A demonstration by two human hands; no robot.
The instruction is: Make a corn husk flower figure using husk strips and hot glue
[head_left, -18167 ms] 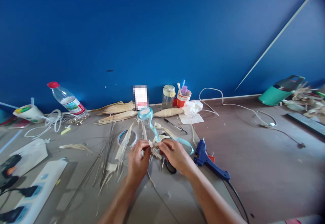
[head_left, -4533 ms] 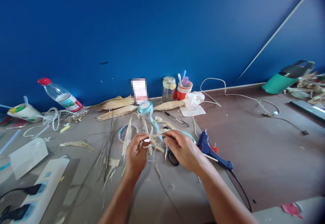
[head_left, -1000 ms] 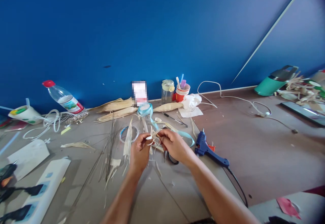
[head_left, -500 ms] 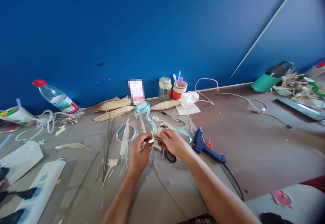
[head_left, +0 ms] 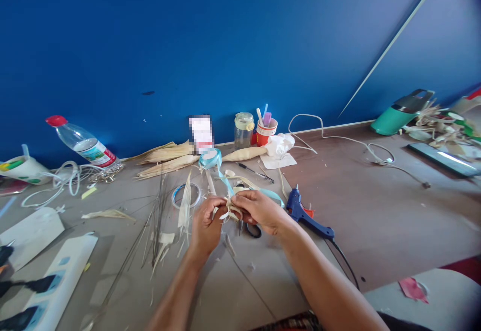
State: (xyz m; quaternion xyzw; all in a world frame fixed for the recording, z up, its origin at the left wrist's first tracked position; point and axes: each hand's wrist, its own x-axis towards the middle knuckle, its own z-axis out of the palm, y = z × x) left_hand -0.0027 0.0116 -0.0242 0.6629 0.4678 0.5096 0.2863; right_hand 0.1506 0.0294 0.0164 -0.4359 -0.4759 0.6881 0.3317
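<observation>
My left hand (head_left: 207,225) and my right hand (head_left: 261,212) meet above the desk, fingertips pinched together. Between them is a small pale piece of corn husk (head_left: 230,211) with thin curled strips. A light blue ribbon (head_left: 225,180) runs from its roll (head_left: 210,157) down to the right fingertips; whether they grip it I cannot tell. Under the right hand lie scissors (head_left: 254,231), partly hidden. A ring-shaped roll of tape (head_left: 197,196) and a dry husk strip (head_left: 185,211) lie left of my hands. The blue glue gun (head_left: 310,221) rests to the right.
Thin dark wires (head_left: 156,226) and husk scraps lie on the left. A power strip (head_left: 71,266) and a tilted bottle (head_left: 90,145) are farther left. Along the blue wall stand a jar (head_left: 244,130) and red cups (head_left: 266,133). A green flask (head_left: 398,115) lies far right.
The husk piece has turned slightly between my fingers, and its curled strips show more. My right hand has shifted a little; the surroundings have not moved noticeably.
</observation>
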